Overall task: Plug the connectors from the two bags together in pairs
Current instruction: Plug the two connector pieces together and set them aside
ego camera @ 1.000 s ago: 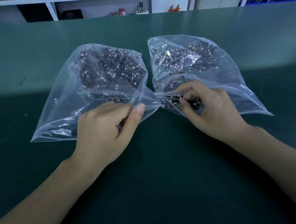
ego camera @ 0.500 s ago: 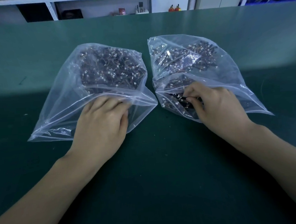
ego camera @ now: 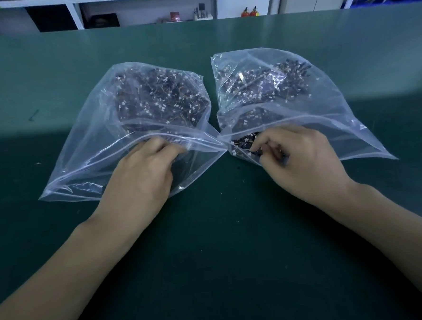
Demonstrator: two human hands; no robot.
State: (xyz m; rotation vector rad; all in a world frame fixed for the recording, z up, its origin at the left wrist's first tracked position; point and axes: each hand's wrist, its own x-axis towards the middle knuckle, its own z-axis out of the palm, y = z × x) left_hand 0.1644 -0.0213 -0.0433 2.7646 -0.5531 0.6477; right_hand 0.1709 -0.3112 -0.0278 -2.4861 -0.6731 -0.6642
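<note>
**Both hands at work, forearms outstretched**

Two bare forearms reach forward from the lower corners and converge toward the centre. The left hand (ego camera: 141, 174) lies palm down, its fingers curled under and partly hidden by clear plastic. The right hand (ego camera: 301, 161) bends at the wrist, fingertips (ego camera: 259, 142) bunched together in a pinch; what they hold is unclear.

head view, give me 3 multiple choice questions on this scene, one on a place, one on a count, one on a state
1. Where are the left hand's fingers?
A. Flat on the table
B. In the left bag's mouth
C. On the shelf

2. How many bags lie on the table?
A. One
B. Two
C. Four

3. What state are the bags in?
A. Open
B. Zipped shut
C. Empty

Answers:
1 B: left hand reaches into the left bag.
2 B: it and the right bag lie on the table.
3 A: the right hand also reaches inside, at the connectors.
</note>
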